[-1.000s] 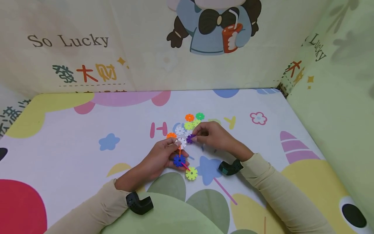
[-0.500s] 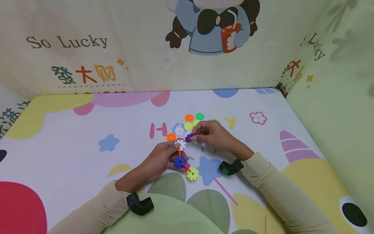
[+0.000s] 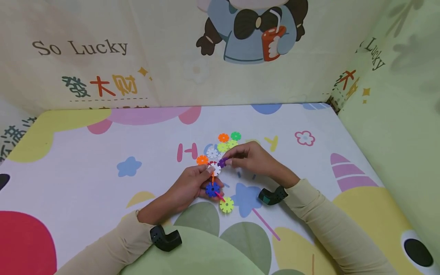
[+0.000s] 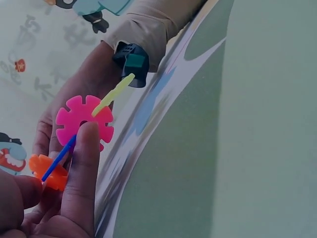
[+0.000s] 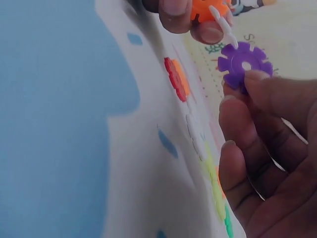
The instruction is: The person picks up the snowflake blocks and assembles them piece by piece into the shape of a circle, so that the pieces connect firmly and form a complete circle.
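My left hand pinches a linked chain of notched plastic snowflake discs. At its top is a white disc; below it come an edge-on orange disc, a blue disc, an edge-on pink disc and a yellow-green disc at the low end. Between thumb and fingers, my right hand pinches a purple disc. In the right wrist view the purple disc's rim meets the edge of the white disc; whether their slots interlock, I cannot tell.
Beyond the hands, loose discs lie on the patterned table: orange, red, white, yellow-green, another orange and green. A printed cloth wall stands behind.
The purple disc in my right hand has come slightly closer to the white disc at the chain's top. My left hand has stayed almost where it was, still holding the chain.
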The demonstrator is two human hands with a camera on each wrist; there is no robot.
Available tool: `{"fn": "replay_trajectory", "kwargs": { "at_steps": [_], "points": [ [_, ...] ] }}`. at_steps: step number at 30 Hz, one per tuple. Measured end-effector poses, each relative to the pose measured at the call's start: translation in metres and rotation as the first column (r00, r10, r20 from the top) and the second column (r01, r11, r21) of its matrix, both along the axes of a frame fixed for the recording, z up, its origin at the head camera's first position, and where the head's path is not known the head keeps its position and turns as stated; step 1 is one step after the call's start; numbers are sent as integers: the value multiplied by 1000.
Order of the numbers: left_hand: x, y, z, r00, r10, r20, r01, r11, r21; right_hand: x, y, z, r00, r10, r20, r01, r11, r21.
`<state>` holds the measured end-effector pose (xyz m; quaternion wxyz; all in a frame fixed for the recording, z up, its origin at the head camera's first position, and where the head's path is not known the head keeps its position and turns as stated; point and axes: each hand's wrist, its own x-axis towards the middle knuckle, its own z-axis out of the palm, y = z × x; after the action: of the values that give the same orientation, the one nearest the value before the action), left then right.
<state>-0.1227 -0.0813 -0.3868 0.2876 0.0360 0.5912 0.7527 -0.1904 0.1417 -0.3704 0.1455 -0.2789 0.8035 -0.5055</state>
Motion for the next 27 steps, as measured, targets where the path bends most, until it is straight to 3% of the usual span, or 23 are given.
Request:
{"fn": "replay_trajectory", "kwargs": {
  "at_steps": [6,14,27],
  "points": [
    [-1,0,-1,1000,9,1,-9,1000,-19,2,-2,2,999,-25,-20,26,998,49],
    [-2,-2,0,1000,-12,1,12,999,-35,3,-1,3,989,38,-145,-32,998,47],
    [-1,-4,-1,999,-33,-18,31,996,-84,4,0,3,963,123,-241,-102,990,97]
  ]
}}
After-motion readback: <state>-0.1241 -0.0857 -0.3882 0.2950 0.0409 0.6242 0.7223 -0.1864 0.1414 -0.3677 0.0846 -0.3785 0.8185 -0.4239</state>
